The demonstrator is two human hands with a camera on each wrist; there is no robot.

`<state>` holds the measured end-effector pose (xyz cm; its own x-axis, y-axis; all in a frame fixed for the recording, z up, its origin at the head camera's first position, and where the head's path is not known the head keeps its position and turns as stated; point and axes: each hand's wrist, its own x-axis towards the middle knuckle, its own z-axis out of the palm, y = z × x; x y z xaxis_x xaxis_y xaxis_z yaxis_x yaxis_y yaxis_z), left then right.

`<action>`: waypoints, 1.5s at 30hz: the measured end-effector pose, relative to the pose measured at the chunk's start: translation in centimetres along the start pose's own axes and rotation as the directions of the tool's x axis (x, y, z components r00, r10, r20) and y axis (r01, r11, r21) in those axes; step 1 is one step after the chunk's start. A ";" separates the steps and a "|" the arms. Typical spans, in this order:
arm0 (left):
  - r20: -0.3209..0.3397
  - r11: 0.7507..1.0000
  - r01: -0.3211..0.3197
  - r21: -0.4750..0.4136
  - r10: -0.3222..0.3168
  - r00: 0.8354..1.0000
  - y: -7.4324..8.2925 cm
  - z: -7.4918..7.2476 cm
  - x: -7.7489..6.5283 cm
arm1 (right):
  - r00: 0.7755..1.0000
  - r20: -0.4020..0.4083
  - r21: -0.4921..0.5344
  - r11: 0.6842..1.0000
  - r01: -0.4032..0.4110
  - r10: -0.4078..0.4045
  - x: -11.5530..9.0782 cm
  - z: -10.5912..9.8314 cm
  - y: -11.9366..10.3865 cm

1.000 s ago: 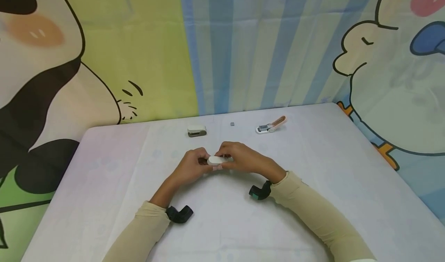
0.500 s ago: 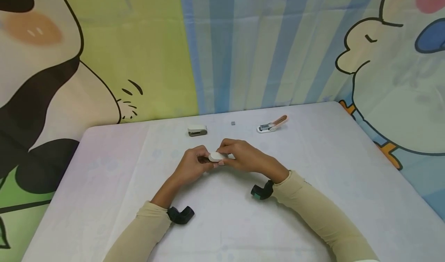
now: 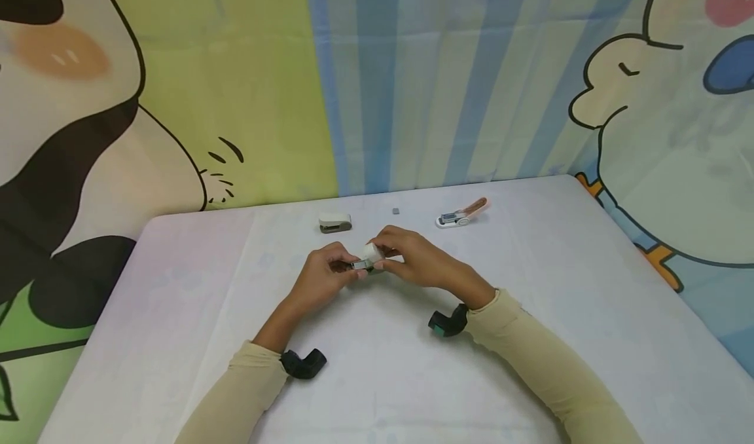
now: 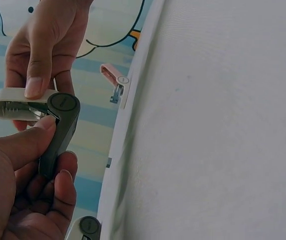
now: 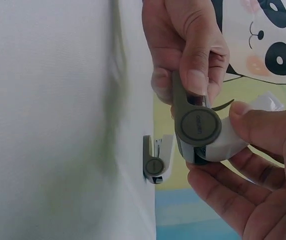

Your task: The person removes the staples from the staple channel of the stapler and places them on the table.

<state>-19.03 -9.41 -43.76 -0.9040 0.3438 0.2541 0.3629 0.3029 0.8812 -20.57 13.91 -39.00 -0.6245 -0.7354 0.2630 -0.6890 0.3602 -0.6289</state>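
**I held a stapler spread at its hinge**

The stapler [image 4: 65,126] was in front of me, over the white table [image 3: 377,372]. My left hand [image 3: 321,275] pinched its dark green base between thumb and fingers; my right hand [image 3: 423,260] gripped its white top, tilted well away from the base. Beyond my hands, near the far edge, lay a white-topped stapler [image 3: 335,222], a small gray block [image 3: 396,211] and a pink-handled stapler [image 3: 461,215] with its handle raised.
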 end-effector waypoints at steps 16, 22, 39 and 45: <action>-0.012 0.998 0.031 -0.059 -0.032 0.999 0.4 -0.7 0.2 | 0.993 -0.056 0.355 0.932 -0.074 0.100 -0.2 -0.7 1.6; -0.015 0.997 0.026 -0.074 -0.028 0.999 0.5 -1.0 0.2 | 0.981 -0.052 0.421 0.895 -0.146 0.184 -0.2 -1.0 2.3; 0.020 0.998 0.046 -0.042 -0.045 0.999 0.5 -1.3 0.3 | 0.987 -0.009 0.340 0.928 -0.149 0.162 -0.3 -1.2 3.0; 0.009 1.000 0.027 0.002 -0.027 1.000 0.2 -1.2 0.4 | 0.990 0.004 0.242 0.960 -0.140 0.144 -0.2 -1.7 2.1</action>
<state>-19.59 -10.26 -43.05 -0.9113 0.3435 0.2271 0.3393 0.3139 0.8867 -22.52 15.82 -39.19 -0.7157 -0.6780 0.1673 -0.4850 0.3102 -0.8176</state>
